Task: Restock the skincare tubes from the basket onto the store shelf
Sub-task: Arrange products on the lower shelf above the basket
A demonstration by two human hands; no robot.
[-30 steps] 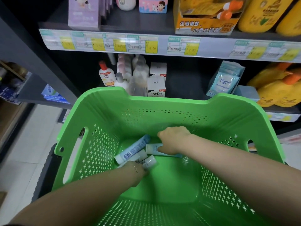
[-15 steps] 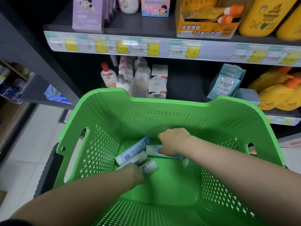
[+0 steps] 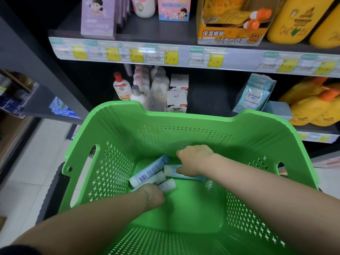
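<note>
Beyond the fingers, the shelf (image 3: 156, 32) is showing "Johnson's" on a blue sachet (image 3: 253, 98) and "YINGHUA MENG" on a white box (image 3: 177, 103). Inside the green basket (image 3: 184, 129), the right hand (image 3: 194, 161) is reaching palm-down, fingers (image 3: 181, 170) grasping a pale tube (image 3: 170, 171), with a barcoded tube (image 3: 149, 172) lying just left of them. The left hand (image 3: 153, 196) is curling over a small tube (image 3: 168, 185); its grasp cannot be told.

YINGHUA MENG on white box (image 3: 177, 103), Johnson's on blue sachet (image 3: 252, 98)
</note>
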